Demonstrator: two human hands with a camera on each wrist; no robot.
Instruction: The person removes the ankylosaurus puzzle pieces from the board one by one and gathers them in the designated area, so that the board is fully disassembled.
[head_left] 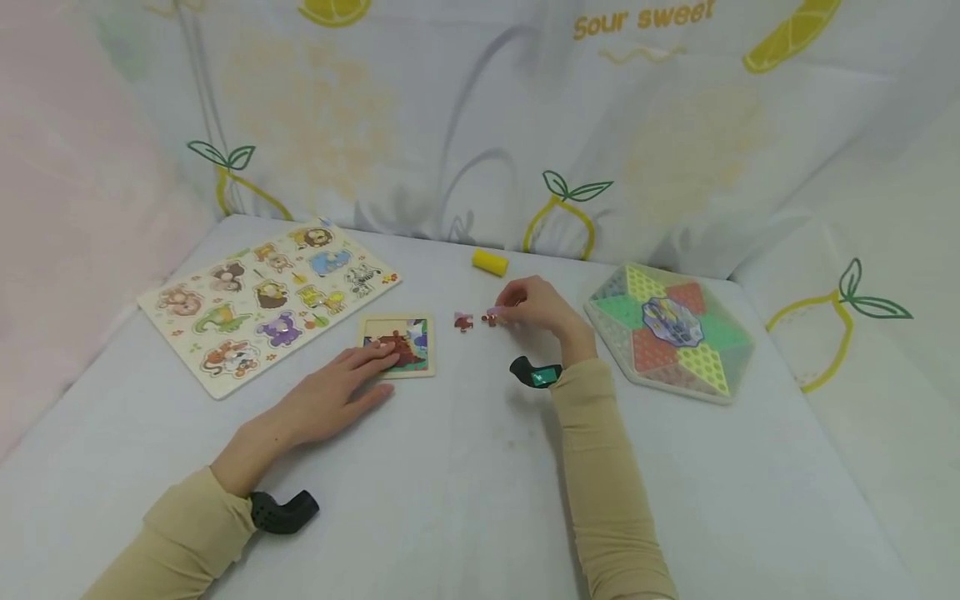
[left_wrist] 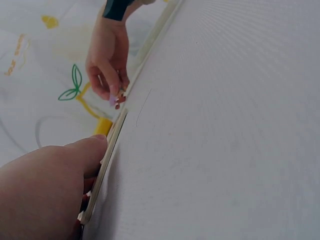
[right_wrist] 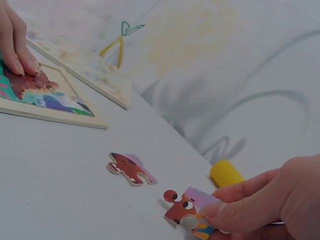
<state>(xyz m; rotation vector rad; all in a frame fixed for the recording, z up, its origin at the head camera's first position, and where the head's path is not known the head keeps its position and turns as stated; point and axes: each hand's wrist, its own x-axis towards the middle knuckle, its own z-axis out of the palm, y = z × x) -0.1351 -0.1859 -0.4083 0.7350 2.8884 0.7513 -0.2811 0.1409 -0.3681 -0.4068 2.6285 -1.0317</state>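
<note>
A small square jigsaw puzzle in a pale wooden frame [head_left: 431, 360] lies in the middle of the table, partly filled with a reddish-brown picture. My left hand [head_left: 324, 405] rests on it, fingertips on the picture and thumb by the frame's near edge. To the right, my right hand [head_left: 542, 310] pinches a jigsaw piece [right_wrist: 186, 206] with an eye, brown and lilac areas, between thumb and fingers. In the right wrist view this piece looks tilted above the table. Between it and the frame lies a loose jigsaw piece [right_wrist: 131, 169], brown and lilac, face up.
A yellow cylinder [head_left: 490, 262] lies behind the right hand. At the left is a large animal peg board [head_left: 273, 304]. A hexagonal, multicoloured Chinese checkers box [head_left: 671, 332] lies at the right. A lemon-print cloth [head_left: 420, 125] hangs behind the table.
</note>
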